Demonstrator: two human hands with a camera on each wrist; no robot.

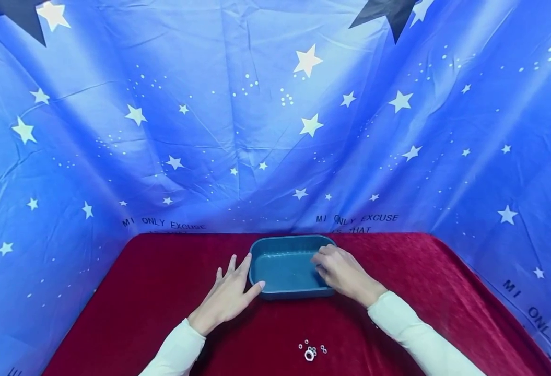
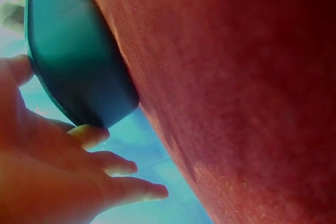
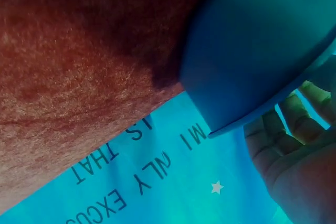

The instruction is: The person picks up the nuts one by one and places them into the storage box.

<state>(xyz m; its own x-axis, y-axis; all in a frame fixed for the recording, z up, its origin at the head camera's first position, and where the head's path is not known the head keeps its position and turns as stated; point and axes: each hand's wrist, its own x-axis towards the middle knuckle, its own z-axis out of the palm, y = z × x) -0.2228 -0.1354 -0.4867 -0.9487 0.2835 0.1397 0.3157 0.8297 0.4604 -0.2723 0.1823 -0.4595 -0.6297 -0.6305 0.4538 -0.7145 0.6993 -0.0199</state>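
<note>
A dark teal plastic tray (image 1: pixel 291 293) stands on the red cloth. At its left end is my left hand (image 1: pixel 225 295), fingers spread and fairly straight; in the left wrist view, fingertips touch the tray's outer wall (image 2: pixel 79 51). My right hand (image 1: pixel 348 274) is over the tray's right end, fingers bent inward past the rim. The right wrist view shows its fingers (image 3: pixel 294 119) behind the rim; whether they hold something small is hidden. Nearer me lies a larger metal hex nut (image 1: pixel 309 355) with several small metal nuts (image 1: pixel 323 348) scattered around it.
Red velvety cloth (image 1: pixel 162 292) covers the table. A blue curtain with white stars (image 1: pixel 237 130) hangs behind it and along both sides, close to the tray's far side.
</note>
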